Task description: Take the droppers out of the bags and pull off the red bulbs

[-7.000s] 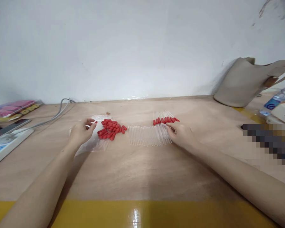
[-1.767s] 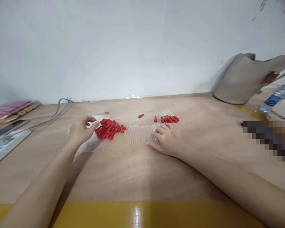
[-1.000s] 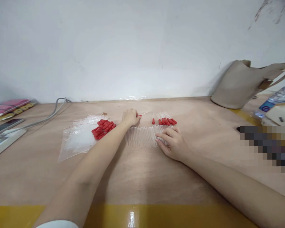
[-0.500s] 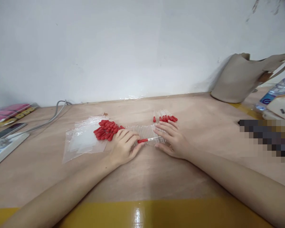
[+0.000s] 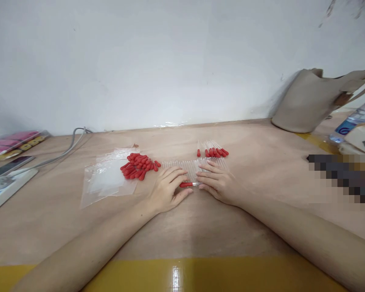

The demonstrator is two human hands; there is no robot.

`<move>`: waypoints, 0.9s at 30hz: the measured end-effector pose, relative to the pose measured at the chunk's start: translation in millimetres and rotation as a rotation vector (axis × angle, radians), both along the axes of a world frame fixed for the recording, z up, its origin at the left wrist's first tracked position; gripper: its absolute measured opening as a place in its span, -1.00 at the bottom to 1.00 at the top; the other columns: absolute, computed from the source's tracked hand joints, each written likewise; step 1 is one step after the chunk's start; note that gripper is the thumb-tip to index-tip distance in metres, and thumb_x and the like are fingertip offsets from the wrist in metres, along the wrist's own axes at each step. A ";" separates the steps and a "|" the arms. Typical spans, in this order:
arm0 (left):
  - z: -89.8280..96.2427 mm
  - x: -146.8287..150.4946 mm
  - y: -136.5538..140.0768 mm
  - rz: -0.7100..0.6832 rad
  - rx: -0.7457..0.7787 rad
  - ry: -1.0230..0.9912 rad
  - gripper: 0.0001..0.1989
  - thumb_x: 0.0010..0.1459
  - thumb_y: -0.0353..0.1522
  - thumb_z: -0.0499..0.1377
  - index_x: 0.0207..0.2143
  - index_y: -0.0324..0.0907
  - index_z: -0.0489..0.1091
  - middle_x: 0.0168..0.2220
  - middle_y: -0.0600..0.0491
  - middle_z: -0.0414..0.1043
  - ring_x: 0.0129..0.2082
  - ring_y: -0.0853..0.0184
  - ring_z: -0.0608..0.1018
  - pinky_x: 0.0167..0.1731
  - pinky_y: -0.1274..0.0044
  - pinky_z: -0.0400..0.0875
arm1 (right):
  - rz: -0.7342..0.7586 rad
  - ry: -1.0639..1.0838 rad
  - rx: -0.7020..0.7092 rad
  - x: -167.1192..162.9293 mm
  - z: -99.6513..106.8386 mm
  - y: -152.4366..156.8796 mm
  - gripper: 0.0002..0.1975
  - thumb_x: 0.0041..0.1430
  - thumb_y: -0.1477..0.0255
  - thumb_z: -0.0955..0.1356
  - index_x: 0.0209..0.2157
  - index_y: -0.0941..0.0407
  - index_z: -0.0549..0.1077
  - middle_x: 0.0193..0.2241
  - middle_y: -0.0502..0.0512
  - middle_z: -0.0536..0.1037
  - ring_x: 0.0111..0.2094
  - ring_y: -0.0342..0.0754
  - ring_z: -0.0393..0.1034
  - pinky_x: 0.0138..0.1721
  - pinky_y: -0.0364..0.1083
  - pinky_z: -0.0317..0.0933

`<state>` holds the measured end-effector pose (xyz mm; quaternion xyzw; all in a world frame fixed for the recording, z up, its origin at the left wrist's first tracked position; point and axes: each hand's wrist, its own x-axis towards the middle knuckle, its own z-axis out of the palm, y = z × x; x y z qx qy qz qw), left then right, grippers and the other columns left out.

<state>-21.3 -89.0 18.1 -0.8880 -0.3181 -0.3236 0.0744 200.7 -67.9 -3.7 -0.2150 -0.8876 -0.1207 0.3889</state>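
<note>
A dropper with a red rubber bulb (image 5: pixel 187 184) and a clear glass tube lies level between my two hands. My left hand (image 5: pixel 168 190) pinches its bulb end between thumb and fingers. My right hand (image 5: pixel 217 182) has thumb and forefinger closed round the glass tube, whose far end is hidden under the palm. Beneath and behind both hands is a row of clear glass tubes (image 5: pixel 185 166), partly covered by my fingers. A heap of loose red bulbs (image 5: pixel 136 166) sits left of my left hand. Beyond my right hand lie several droppers with red bulbs (image 5: pixel 214 152).
Clear plastic bags (image 5: pixel 106 178) lie flat left of the bulbs. Farther left are a power strip (image 5: pixel 15 188), a cable (image 5: pixel 61 156), a phone (image 5: pixel 13 166) and a pink-and-yellow packet (image 5: pixel 16 144). A beige bag (image 5: pixel 304 101) and a bottle (image 5: pixel 354 121) stand at right.
Both hands have shifted slightly, the left one to the right, and the dropper has come a little nearer to me. Less of its glass tube shows between the hands.
</note>
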 end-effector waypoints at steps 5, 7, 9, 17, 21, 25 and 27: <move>-4.0 5.7 5.4 -0.016 0.000 0.061 -0.78 0.15 -0.28 0.09 -0.19 -0.15 0.40 -0.09 0.00 0.43 0.01 0.24 0.37 -0.04 0.36 0.29 | 0.028 0.021 0.008 -2.3 -5.0 0.6 -0.77 0.14 0.46 0.29 -0.14 0.16 0.43 -0.17 0.09 0.52 0.00 0.00 0.30 0.07 0.09 0.19; -5.4 6.3 6.8 -0.034 0.023 0.054 -0.80 0.16 -0.29 0.09 -0.20 -0.15 0.41 -0.12 0.01 0.45 0.00 0.25 0.39 -0.04 0.36 0.30 | 0.028 0.026 0.012 -3.4 -5.4 0.2 -0.76 0.14 0.45 0.29 -0.14 0.15 0.43 -0.17 0.09 0.52 -0.01 -0.01 0.32 0.07 0.09 0.19; -6.2 6.4 6.9 -0.047 0.034 0.046 -0.80 0.16 -0.30 0.08 -0.19 -0.15 0.40 -0.14 0.01 0.46 -0.01 0.25 0.41 -0.03 0.35 0.29 | 0.026 0.024 0.019 -4.8 -4.8 -0.4 -0.76 0.15 0.43 0.29 -0.14 0.15 0.43 -0.18 0.10 0.52 -0.03 -0.01 0.34 0.07 0.08 0.20; -6.6 7.8 4.7 -0.055 0.048 0.026 -0.81 0.15 -0.35 0.09 -0.17 -0.17 0.38 -0.13 0.01 0.47 0.03 0.28 0.39 0.07 0.32 0.20 | 0.054 0.042 0.014 -9.3 -1.5 -3.8 -0.77 0.17 0.48 0.26 -0.14 0.19 0.41 -0.20 0.15 0.53 -0.12 -0.05 0.41 0.03 0.03 0.26; -4.1 7.8 2.5 -0.096 0.075 0.054 -0.82 0.17 -0.40 0.06 -0.18 -0.18 0.38 -0.13 0.01 0.47 0.05 0.29 0.36 0.11 0.32 0.15 | 0.083 0.030 0.011 -7.8 -0.7 -5.0 -0.79 0.17 0.50 0.25 -0.16 0.18 0.42 -0.21 0.16 0.53 -0.12 -0.07 0.41 0.01 0.00 0.28; -0.4 7.2 -2.2 -0.130 0.068 0.115 -0.83 0.18 -0.41 0.04 -0.22 -0.19 0.38 -0.13 0.02 0.47 0.06 0.28 0.35 0.16 0.28 0.04 | 0.103 -0.014 0.065 -4.5 2.2 -8.9 -0.84 0.15 0.51 0.27 -0.23 0.20 0.44 -0.25 0.16 0.54 -0.12 -0.08 0.40 0.02 -0.03 0.28; 0.6 6.7 -4.2 -0.135 0.056 0.122 -0.83 0.18 -0.41 0.03 -0.22 -0.19 0.38 -0.13 0.02 0.47 0.06 0.27 0.35 0.17 0.26 0.01 | 0.100 -0.035 0.091 -3.4 4.1 -11.4 -0.86 0.15 0.51 0.27 -0.26 0.22 0.43 -0.26 0.17 0.55 -0.13 -0.07 0.40 0.03 -0.04 0.27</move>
